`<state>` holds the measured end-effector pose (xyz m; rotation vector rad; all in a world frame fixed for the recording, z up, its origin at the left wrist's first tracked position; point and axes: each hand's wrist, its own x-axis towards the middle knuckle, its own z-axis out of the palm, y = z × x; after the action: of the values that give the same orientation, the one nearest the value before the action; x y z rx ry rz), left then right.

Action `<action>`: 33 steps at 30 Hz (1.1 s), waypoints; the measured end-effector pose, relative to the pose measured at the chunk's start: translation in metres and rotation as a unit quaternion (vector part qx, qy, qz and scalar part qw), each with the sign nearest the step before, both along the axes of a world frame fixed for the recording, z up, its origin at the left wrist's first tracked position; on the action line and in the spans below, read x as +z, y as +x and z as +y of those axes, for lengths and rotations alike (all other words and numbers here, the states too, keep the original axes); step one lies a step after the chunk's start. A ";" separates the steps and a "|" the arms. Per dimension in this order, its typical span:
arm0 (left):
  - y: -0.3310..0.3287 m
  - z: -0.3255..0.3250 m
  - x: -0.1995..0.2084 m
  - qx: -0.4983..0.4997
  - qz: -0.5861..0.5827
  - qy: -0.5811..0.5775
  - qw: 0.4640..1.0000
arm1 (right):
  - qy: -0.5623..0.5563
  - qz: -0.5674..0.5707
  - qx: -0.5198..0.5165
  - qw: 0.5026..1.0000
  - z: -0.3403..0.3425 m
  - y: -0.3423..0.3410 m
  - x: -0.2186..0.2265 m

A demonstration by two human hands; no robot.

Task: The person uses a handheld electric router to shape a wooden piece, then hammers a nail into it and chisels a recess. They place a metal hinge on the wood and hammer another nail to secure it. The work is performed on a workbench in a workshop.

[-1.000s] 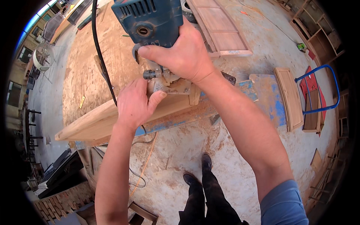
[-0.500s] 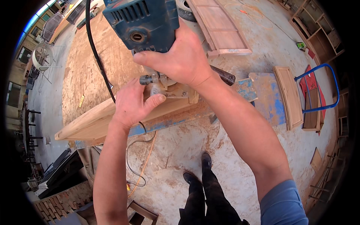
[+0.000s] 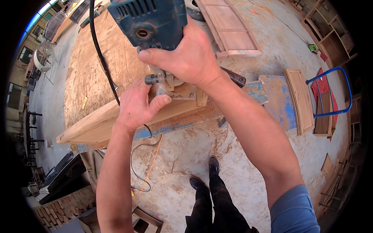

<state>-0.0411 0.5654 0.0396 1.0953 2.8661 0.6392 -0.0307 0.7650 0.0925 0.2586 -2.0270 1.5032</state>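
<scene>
Right hand [image 3: 192, 58] clenched on blue router [image 3: 149, 23]; left hand [image 3: 136, 105], at 7 o'clock, steadying plank [image 3: 93, 126]. Risk: cord [image 3: 101, 58] snagging, fingers near bit.

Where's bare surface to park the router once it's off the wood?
Free: the wide chipboard sheet left of the black cable, and the worn blue bench end before the small wooden panel. Crowded: the pale plank under both hands and the blue router.
</scene>
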 end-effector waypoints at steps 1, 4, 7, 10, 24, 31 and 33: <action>0.000 0.000 0.000 0.002 0.003 0.000 1.000 | -0.001 0.002 0.002 1.000 0.000 -0.001 0.000; -0.002 0.000 0.000 0.007 -0.008 -0.021 1.000 | -0.001 0.000 0.004 1.000 0.002 -0.003 -0.001; -0.001 0.002 -0.004 0.006 0.005 0.040 0.999 | -0.003 0.005 0.003 1.000 0.001 -0.004 -0.002; -0.001 0.002 -0.006 0.012 0.011 0.049 0.999 | 0.003 0.008 -0.013 1.000 -0.001 -0.002 0.000; -0.002 0.004 -0.010 0.024 0.015 0.067 0.997 | 0.020 0.021 -0.039 0.999 -0.001 -0.005 -0.001; -0.001 0.002 -0.011 0.045 0.015 0.062 0.997 | 0.006 -0.010 0.020 1.000 0.005 0.001 0.011; 0.000 0.005 -0.009 0.042 0.008 0.058 0.997 | -0.011 -0.028 0.051 0.998 0.008 0.004 0.015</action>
<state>-0.0414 0.5703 0.0307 1.0011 2.9346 0.8149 -0.0269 0.7728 0.1073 0.3201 -2.0677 1.6100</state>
